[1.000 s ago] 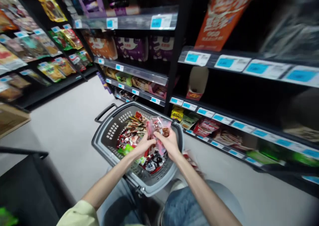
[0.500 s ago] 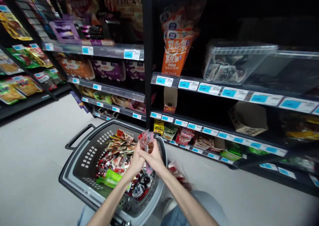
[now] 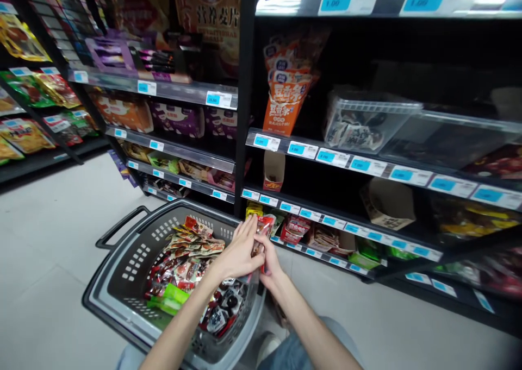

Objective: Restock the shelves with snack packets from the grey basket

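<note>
Over the right rim of the shopping basket, my right hand grips clear and red plastic snack packets, fingers wrapped round their right side. Against the left side of these packets lies my left hand, its fingers fairly straight and its thumb reaching across the front. The packets stand roughly upright, and my fingers hide much of them. Below and left is the grey shopping basket, holding several small snack packets and a bright green packet.
Shelves with blue price tags rise ahead. On the lowest right shelf are red packets in a box. Above stand orange snack packets and a clear plastic bin. The basket handle sticks out left. Pale floor surrounds the basket.
Both hands have moved right with the packets, from above the basket to its right rim. My left fingers have straightened along the packets. The view has shifted slightly.
</note>
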A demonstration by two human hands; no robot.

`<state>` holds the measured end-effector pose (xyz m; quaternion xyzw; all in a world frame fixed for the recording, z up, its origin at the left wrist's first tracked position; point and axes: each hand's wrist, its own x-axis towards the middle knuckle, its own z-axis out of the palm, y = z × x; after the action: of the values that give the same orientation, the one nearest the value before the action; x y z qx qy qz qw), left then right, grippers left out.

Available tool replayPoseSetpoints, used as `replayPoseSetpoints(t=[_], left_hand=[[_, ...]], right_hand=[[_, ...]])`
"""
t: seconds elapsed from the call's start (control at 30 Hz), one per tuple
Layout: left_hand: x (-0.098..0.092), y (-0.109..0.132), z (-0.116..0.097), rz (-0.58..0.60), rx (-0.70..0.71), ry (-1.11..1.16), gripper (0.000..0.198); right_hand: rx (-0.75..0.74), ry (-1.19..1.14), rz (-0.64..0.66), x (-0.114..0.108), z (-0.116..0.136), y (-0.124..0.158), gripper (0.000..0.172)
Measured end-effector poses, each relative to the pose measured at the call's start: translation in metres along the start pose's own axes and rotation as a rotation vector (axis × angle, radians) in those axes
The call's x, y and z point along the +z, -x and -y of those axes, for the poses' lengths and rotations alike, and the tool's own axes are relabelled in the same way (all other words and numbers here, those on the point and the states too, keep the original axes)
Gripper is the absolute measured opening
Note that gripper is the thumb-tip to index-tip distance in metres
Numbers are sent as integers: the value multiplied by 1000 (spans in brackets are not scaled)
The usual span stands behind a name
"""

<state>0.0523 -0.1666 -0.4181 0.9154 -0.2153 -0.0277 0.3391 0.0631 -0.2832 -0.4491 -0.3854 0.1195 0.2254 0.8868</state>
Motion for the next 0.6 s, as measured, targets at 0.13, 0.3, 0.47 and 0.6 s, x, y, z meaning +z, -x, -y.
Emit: replayPoseSetpoints(t=[0.13,0.3,0.47,0.6], left_hand=[[3,12,5,-54,110,148,93],[5,29,6,-166,113,228,73],[18,50,25,-265,48,230,54],[41,65,56,-320,30,124,43]], right_hand=[[-14,143,25,-6,12,2,22],[-135,531,-25,-2,41,4,23],[-228,820,-183,20,115,-44,27],[-201,1068,-299,42,180,-103,24]])
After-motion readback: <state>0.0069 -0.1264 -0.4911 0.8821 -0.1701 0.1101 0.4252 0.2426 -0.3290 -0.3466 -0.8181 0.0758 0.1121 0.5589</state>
